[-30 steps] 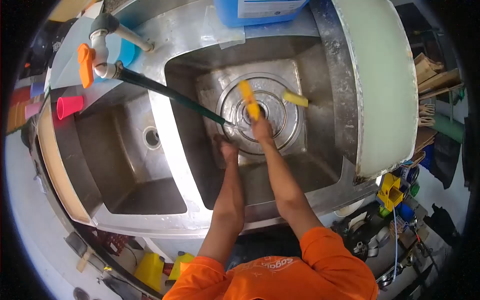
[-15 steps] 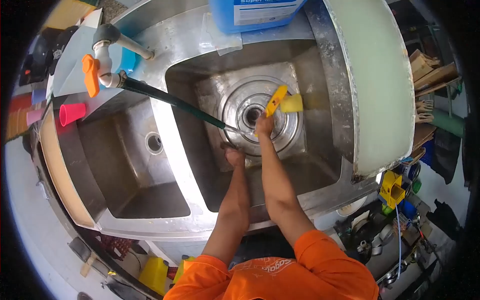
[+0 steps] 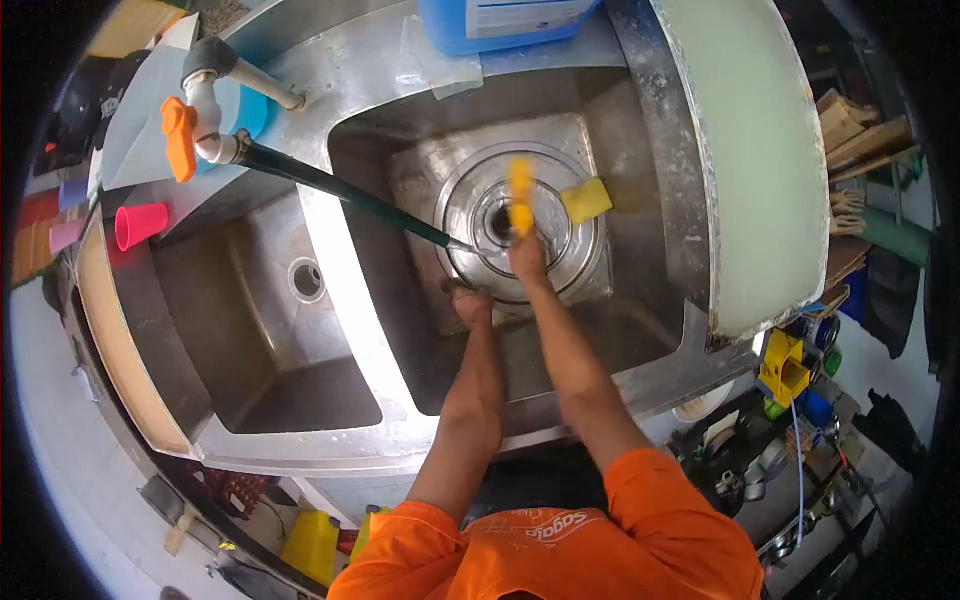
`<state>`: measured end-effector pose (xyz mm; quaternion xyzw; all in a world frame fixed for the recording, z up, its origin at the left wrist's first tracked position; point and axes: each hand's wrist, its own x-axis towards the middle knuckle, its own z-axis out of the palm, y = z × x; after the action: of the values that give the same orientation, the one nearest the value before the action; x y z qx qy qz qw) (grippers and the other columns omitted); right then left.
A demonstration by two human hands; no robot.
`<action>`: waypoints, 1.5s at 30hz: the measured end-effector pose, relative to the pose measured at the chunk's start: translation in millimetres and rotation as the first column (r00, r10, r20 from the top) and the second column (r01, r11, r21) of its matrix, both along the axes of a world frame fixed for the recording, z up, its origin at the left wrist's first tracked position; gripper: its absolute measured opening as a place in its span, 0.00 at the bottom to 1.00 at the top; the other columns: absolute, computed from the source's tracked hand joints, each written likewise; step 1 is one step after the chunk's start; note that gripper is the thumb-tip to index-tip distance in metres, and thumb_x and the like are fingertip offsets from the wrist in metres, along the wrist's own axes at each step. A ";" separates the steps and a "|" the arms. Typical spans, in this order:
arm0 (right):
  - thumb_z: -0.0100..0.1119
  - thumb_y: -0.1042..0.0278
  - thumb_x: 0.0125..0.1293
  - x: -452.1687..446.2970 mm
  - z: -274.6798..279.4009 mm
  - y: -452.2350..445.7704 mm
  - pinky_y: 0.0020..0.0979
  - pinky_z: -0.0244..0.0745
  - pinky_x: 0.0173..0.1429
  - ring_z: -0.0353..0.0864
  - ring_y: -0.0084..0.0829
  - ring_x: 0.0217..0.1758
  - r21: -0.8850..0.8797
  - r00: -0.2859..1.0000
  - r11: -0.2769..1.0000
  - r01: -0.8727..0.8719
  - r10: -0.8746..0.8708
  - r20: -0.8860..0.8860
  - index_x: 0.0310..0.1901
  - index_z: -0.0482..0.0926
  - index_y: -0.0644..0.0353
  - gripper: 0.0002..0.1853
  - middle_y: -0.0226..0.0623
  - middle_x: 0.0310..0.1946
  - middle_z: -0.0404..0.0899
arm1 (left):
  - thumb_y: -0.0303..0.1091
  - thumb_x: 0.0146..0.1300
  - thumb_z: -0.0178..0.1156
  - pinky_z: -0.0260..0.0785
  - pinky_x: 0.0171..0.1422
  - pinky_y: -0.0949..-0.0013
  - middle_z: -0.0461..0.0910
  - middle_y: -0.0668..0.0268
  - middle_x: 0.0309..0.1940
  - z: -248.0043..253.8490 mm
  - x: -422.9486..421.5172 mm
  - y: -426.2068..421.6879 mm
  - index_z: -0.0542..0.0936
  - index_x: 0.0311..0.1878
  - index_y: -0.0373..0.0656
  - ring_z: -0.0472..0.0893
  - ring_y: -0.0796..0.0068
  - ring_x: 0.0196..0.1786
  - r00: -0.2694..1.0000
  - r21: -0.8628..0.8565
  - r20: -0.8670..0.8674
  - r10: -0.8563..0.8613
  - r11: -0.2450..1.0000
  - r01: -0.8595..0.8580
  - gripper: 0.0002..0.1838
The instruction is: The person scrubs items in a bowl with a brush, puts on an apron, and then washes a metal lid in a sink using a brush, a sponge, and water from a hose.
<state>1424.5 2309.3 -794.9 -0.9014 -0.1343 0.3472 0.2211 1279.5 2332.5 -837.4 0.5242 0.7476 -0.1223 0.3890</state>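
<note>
A large round metal disc [image 3: 575,240] with concentric rings and a dark centre lies in the right sink basin [image 3: 620,180]. My left hand [image 3: 470,303] is closed at its near-left rim, with the fingertips partly hidden. Over the disc's middle, my right hand [image 3: 528,258] grips a flat yellow tool [image 3: 520,185], blurred by motion; its exact kind cannot be made out. A yellow sponge [image 3: 586,201] rests on the disc's right side. Water runs onto the disc from a dark green hose [image 3: 350,197] that ends just above it.
The hose joins a tap with an orange handle [image 3: 179,138]. Left is a second basin [image 3: 240,330] with a pink cup [image 3: 140,225] on its edge. A blue jug [image 3: 445,30] stands behind; a pale green panel [image 3: 750,170] rises at right.
My right hand has swung the yellow tool from tilted right to nearly upright, leftward and away from the sponge. My left hand stays at the disc's rim.
</note>
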 end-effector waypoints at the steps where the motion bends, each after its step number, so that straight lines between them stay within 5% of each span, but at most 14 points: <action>1: 0.49 0.53 0.66 1.4 -6.2 -3.6 0.51 0.70 0.46 0.76 0.61 0.42 -0.027 0.990 0.990 -0.139 0.140 0.016 0.48 0.71 0.66 0.21 0.60 0.34 0.78 | 0.31 0.40 0.70 0.73 0.50 0.59 0.79 0.49 0.43 -0.4 6.1 3.2 0.64 0.54 0.32 0.80 0.55 0.48 0.998 -0.045 -0.057 -0.003 0.999 0.000 0.36; 3: 0.49 0.50 0.66 -6.0 -34.1 -15.4 0.53 0.70 0.46 0.76 0.60 0.44 -0.025 0.974 0.973 -0.228 0.227 -0.021 0.50 0.70 0.63 0.22 0.61 0.38 0.77 | 0.33 0.41 0.69 0.73 0.50 0.59 0.79 0.49 0.44 4.5 -0.4 2.3 0.66 0.53 0.32 0.80 0.55 0.48 0.998 -0.051 -0.051 -0.024 0.998 0.021 0.35; 5: 0.49 0.48 0.66 -21.1 -54.7 -2.1 0.53 0.70 0.47 0.76 0.59 0.45 0.317 0.853 0.831 0.458 -0.511 0.106 0.53 0.69 0.60 0.23 0.61 0.41 0.76 | 0.34 0.43 0.69 0.73 0.51 0.60 0.80 0.50 0.44 -2.0 -0.8 5.4 0.67 0.53 0.32 0.80 0.55 0.49 0.998 -0.050 -0.046 -0.046 0.998 0.043 0.34; 6: 0.49 0.48 0.66 -24.9 -47.7 -6.0 0.53 0.70 0.47 0.76 0.59 0.45 0.308 0.850 0.828 0.468 -0.518 0.099 0.53 0.69 0.60 0.23 0.61 0.41 0.76 | 0.37 0.44 0.69 0.73 0.51 0.59 0.80 0.50 0.44 -12.2 -4.8 3.5 0.70 0.52 0.33 0.80 0.54 0.49 0.995 -0.119 -0.070 -0.072 0.991 0.063 0.32; 9: 0.46 0.44 0.66 -7.2 -5.3 -4.9 0.50 0.70 0.48 0.76 0.59 0.46 -0.080 0.998 0.995 -0.064 0.063 -0.024 0.53 0.70 0.62 0.27 0.60 0.40 0.77 | 0.43 0.47 0.67 0.73 0.52 0.58 0.80 0.49 0.45 -9.4 -5.3 6.7 0.74 0.48 0.34 0.80 0.53 0.49 0.989 -0.189 -0.074 -0.131 0.975 0.115 0.29; 13: 0.46 0.47 0.67 -16.5 -27.9 14.7 0.49 0.71 0.47 0.77 0.55 0.46 0.093 0.979 0.976 0.198 -0.193 -0.062 0.48 0.74 0.62 0.24 0.57 0.37 0.78 | 0.50 0.45 0.68 0.74 0.49 0.62 0.82 0.55 0.41 -38.0 -16.5 3.3 0.81 0.40 0.38 0.83 0.63 0.44 0.996 -0.093 -0.089 0.005 0.996 -0.014 0.26; 17: 0.49 0.49 0.66 3.7 -5.9 -9.8 0.45 0.72 0.44 0.79 0.54 0.42 0.068 0.954 0.953 -0.295 0.298 -0.037 0.47 0.74 0.65 0.23 0.55 0.34 0.79 | 0.50 0.50 0.64 0.73 0.47 0.61 0.82 0.55 0.40 -95.4 -39.1 14.1 0.81 0.41 0.35 0.84 0.63 0.41 0.998 -0.207 0.056 -0.042 0.977 0.053 0.26; 21: 0.52 0.50 0.65 22.6 -17.9 -20.7 0.43 0.72 0.45 0.80 0.50 0.42 0.162 0.944 0.934 0.318 -0.327 0.031 0.42 0.78 0.62 0.20 0.53 0.34 0.79 | 0.41 0.45 0.65 0.65 0.57 0.57 0.76 0.46 0.44 -17.0 -13.6 49.6 0.72 0.51 0.34 0.75 0.50 0.51 0.919 0.195 0.313 -0.240 0.963 0.186 0.30; 24: 0.53 0.51 0.64 46.0 -4.8 -18.1 0.44 0.72 0.44 0.80 0.51 0.39 0.143 0.978 0.981 0.128 -0.149 0.147 0.44 0.78 0.60 0.19 0.53 0.33 0.80 | 0.36 0.40 0.64 0.65 0.54 0.53 0.75 0.46 0.40 -100.7 -20.3 33.9 0.66 0.54 0.34 0.74 0.44 0.48 0.957 0.785 0.128 -0.260 0.616 0.062 0.34; 27: 0.57 0.55 0.62 59.6 17.6 -7.5 0.44 0.73 0.43 0.79 0.53 0.39 -0.051 0.972 0.997 0.058 -0.045 0.231 0.50 0.74 0.58 0.19 0.53 0.33 0.80 | 0.36 0.42 0.63 0.65 0.58 0.55 0.74 0.43 0.47 -66.1 -19.8 46.8 0.65 0.58 0.32 0.73 0.43 0.52 0.890 0.598 0.344 -0.299 0.801 0.038 0.37; 30: 0.61 0.60 0.58 80.2 43.5 -0.9 0.43 0.73 0.44 0.78 0.54 0.41 -0.032 0.959 0.999 0.011 -0.001 0.282 0.58 0.69 0.55 0.26 0.53 0.37 0.79 | 0.37 0.45 0.60 0.64 0.60 0.56 0.72 0.41 0.52 -107.4 -32.8 51.1 0.65 0.60 0.31 0.72 0.42 0.55 0.976 0.238 0.146 -0.165 0.963 0.127 0.37; 33: 0.62 0.63 0.56 114.4 27.1 -3.0 0.46 0.73 0.47 0.78 0.52 0.46 0.082 0.935 0.984 -0.157 0.122 0.332 0.63 0.63 0.51 0.32 0.51 0.43 0.79 | 0.39 0.50 0.58 0.65 0.60 0.57 0.72 0.43 0.54 -162.7 -67.0 60.8 0.68 0.58 0.30 0.73 0.45 0.55 0.913 0.317 0.188 -0.361 0.903 0.291 0.33; 38: 0.66 0.61 0.54 133.8 -9.6 -20.1 0.42 0.74 0.46 0.80 0.49 0.43 0.058 0.905 0.973 -0.222 0.184 0.384 0.58 0.73 0.50 0.27 0.49 0.39 0.80 | 0.38 0.56 0.56 0.63 0.58 0.63 0.75 0.49 0.50 54.7 2.0 78.6 0.71 0.54 0.30 0.75 0.56 0.52 0.841 0.306 0.540 0.034 0.923 -0.234 0.25; 45: 0.58 0.57 0.60 133.3 14.7 -42.7 0.44 0.73 0.45 0.80 0.51 0.42 -0.026 0.938 0.994 0.106 -0.091 0.335 0.38 0.80 0.63 0.15 0.51 0.36 0.80 | 0.31 0.59 0.54 0.66 0.50 0.66 0.78 0.59 0.38 99.5 13.3 87.5 0.73 0.47 0.32 0.75 0.67 0.40 0.764 0.386 0.644 0.041 0.845 -0.370 0.15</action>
<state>1557.8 2266.6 -780.1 -0.9573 -0.1168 0.1813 0.1925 1292.8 2419.9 -737.9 0.5275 0.6403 0.2936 0.4749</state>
